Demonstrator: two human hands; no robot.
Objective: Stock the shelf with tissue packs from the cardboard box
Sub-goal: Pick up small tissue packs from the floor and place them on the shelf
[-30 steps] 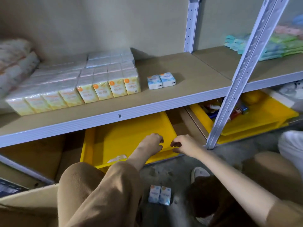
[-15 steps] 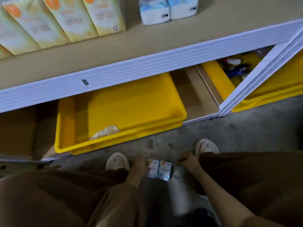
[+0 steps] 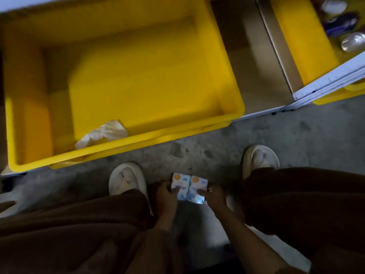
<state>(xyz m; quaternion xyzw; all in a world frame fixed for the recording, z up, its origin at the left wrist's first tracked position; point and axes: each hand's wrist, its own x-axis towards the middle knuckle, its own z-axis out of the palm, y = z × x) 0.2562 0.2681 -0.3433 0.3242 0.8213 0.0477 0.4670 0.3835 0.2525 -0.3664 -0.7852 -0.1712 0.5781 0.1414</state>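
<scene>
gripping two tissue packs (image 3: 189, 188), both hands

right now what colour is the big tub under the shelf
Bright yellow tub, clearest in the head view.

We crouch with both knees spread wide, and our two bare forearms reach down between them toward the tissue packs (image 3: 189, 188), our one landmark. Our left hand (image 3: 167, 196) sits at the left edge of the packs, fingers (image 3: 176, 189) curled over onto the top face. Our right hand (image 3: 214, 196) mirrors it at the right edge, its fingers likewise pressed against the packs. Both wrists bend slightly inward, so the hands close on the packs from opposite sides.
</scene>
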